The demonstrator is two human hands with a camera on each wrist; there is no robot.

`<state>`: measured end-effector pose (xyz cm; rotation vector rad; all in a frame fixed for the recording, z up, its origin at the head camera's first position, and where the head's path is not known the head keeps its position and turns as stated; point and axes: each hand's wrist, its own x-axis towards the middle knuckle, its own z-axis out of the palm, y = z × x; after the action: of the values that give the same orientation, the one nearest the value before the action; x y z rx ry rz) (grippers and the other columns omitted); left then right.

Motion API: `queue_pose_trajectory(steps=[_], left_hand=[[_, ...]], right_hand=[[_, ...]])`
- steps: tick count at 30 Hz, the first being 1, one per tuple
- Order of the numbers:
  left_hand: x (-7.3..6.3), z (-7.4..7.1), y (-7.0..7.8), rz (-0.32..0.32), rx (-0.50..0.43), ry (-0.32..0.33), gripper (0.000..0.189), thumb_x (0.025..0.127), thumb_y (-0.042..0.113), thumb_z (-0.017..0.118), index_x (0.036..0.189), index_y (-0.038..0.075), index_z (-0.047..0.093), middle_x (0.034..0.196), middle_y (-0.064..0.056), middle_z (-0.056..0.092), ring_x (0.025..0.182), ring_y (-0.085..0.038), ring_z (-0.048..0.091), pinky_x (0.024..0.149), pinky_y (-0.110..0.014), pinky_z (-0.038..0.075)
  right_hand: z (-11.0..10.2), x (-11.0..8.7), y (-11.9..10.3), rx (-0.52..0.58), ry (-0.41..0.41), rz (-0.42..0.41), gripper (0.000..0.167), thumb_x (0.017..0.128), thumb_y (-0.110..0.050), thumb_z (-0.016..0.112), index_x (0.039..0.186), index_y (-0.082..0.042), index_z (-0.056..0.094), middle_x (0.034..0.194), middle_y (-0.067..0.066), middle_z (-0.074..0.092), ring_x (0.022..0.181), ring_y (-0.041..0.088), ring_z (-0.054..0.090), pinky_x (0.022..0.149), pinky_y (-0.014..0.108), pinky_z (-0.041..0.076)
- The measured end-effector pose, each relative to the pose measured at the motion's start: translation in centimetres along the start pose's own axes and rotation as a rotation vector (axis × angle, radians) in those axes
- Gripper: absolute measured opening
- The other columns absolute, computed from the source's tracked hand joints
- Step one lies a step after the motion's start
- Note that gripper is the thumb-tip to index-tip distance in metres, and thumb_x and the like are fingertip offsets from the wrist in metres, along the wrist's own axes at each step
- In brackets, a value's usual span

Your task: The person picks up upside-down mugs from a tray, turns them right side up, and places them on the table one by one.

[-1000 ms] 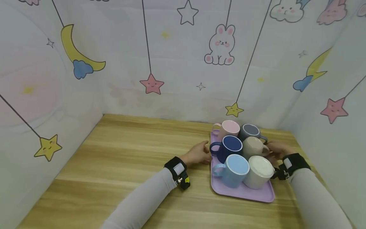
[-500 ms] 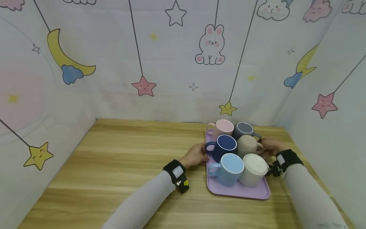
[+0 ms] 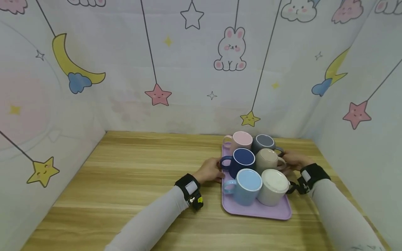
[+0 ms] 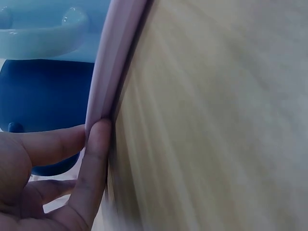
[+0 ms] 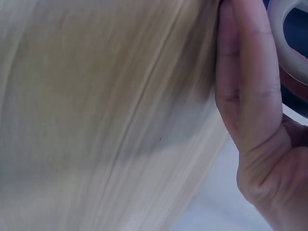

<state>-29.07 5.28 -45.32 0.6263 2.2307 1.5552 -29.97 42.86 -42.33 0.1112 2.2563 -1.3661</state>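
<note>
A lilac tray (image 3: 257,211) carries several mugs on the right half of the table. Pink (image 3: 242,139) and grey mugs (image 3: 263,142) stand at the back, navy (image 3: 241,163) and beige mugs (image 3: 267,160) in the middle. A light blue mug (image 3: 248,186) and a white mug (image 3: 272,188) are in front. My left hand (image 3: 209,170) pinches the tray's left rim, with fingertips (image 4: 100,132) against it in the left wrist view. At the tray's right side, my right hand (image 3: 295,159) grips the edge beside the beige mug; its fingertips are partly hidden.
The wooden table (image 3: 147,167) extends to the left of the tray. Patterned fabric walls (image 3: 188,69) enclose its back and both sides. Black camera straps (image 3: 314,175) are on both wrists.
The tray with its mugs has shifted a little to the left, both hands moving with it. My left fingers, earlier just beside the rim, now hold it. The head view has turned slightly right.
</note>
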Motion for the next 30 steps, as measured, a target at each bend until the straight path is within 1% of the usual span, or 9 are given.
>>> queue_pose_trajectory(steps=[4, 9, 13, 17, 22, 26, 30], left_hand=[[-0.5, -0.7, -0.1, -0.019, -0.024, -0.006, 0.063, 0.081, -0.019, 0.073, 0.141, -0.006, 0.057, 0.099, -0.022, 0.066, 0.066, -0.023, 0.071, 0.059, -0.033, 0.064], [-1.2, -1.1, -0.2, -0.056, -0.065, -0.012, 0.065, 0.082, -0.020, 0.072, 0.143, -0.007, 0.054, 0.103, -0.020, 0.064, 0.069, -0.024, 0.072, 0.062, -0.035, 0.065], [-1.6, -1.3, -0.3, -0.068, -0.092, -0.011, 0.067, 0.082, -0.021, 0.071, 0.145, -0.008, 0.051, 0.106, -0.023, 0.066, 0.072, -0.026, 0.073, 0.063, -0.035, 0.065], [-1.8, -1.2, -0.4, -0.073, -0.114, -0.017, 0.069, 0.082, -0.022, 0.070, 0.146, -0.008, 0.049, 0.108, -0.025, 0.067, 0.075, -0.029, 0.074, 0.063, -0.035, 0.065], [-1.8, -1.2, -0.6, -0.071, -0.093, -0.016, 0.069, 0.083, -0.021, 0.071, 0.147, -0.007, 0.050, 0.108, -0.025, 0.067, 0.074, -0.026, 0.074, 0.063, -0.034, 0.065], [-1.7, -1.3, -0.6, -0.054, -0.065, -0.008, 0.065, 0.082, -0.020, 0.072, 0.143, -0.007, 0.054, 0.104, -0.024, 0.066, 0.070, -0.023, 0.073, 0.061, -0.033, 0.065], [-1.5, -1.5, -0.3, -0.037, -0.025, -0.005, 0.063, 0.081, -0.020, 0.073, 0.140, -0.007, 0.056, 0.101, -0.024, 0.067, 0.066, -0.022, 0.071, 0.059, -0.033, 0.064]], right_hand=[[0.6, 0.2, -0.6, 0.006, -0.019, -0.008, 0.014, 0.097, 0.002, 0.052, 0.103, 0.005, 0.065, 0.085, 0.009, 0.064, 0.069, 0.017, 0.070, 0.063, 0.032, 0.064], [1.4, 0.3, -1.1, 0.017, -0.041, 0.007, 0.019, 0.096, 0.002, 0.052, 0.112, 0.011, 0.057, 0.089, 0.010, 0.063, 0.074, 0.018, 0.071, 0.066, 0.035, 0.066], [1.7, 0.5, -1.3, 0.009, -0.047, 0.025, 0.023, 0.095, 0.002, 0.052, 0.116, 0.012, 0.055, 0.089, 0.010, 0.063, 0.074, 0.018, 0.070, 0.066, 0.035, 0.066], [1.9, 0.5, -1.2, -0.004, -0.044, 0.019, 0.022, 0.096, 0.000, 0.053, 0.113, 0.012, 0.056, 0.090, 0.011, 0.063, 0.076, 0.019, 0.071, 0.067, 0.036, 0.066], [1.9, 0.4, -0.9, 0.007, -0.051, 0.009, 0.023, 0.096, 0.000, 0.053, 0.115, 0.013, 0.056, 0.093, 0.012, 0.063, 0.078, 0.020, 0.071, 0.069, 0.037, 0.066], [1.8, 0.5, -0.8, 0.017, -0.053, 0.011, 0.025, 0.096, 0.001, 0.052, 0.117, 0.013, 0.055, 0.092, 0.011, 0.062, 0.077, 0.018, 0.070, 0.067, 0.035, 0.066], [1.7, 0.6, -0.9, 0.024, -0.050, 0.001, 0.021, 0.097, 0.002, 0.051, 0.115, 0.011, 0.057, 0.089, 0.010, 0.063, 0.074, 0.017, 0.070, 0.064, 0.033, 0.065]])
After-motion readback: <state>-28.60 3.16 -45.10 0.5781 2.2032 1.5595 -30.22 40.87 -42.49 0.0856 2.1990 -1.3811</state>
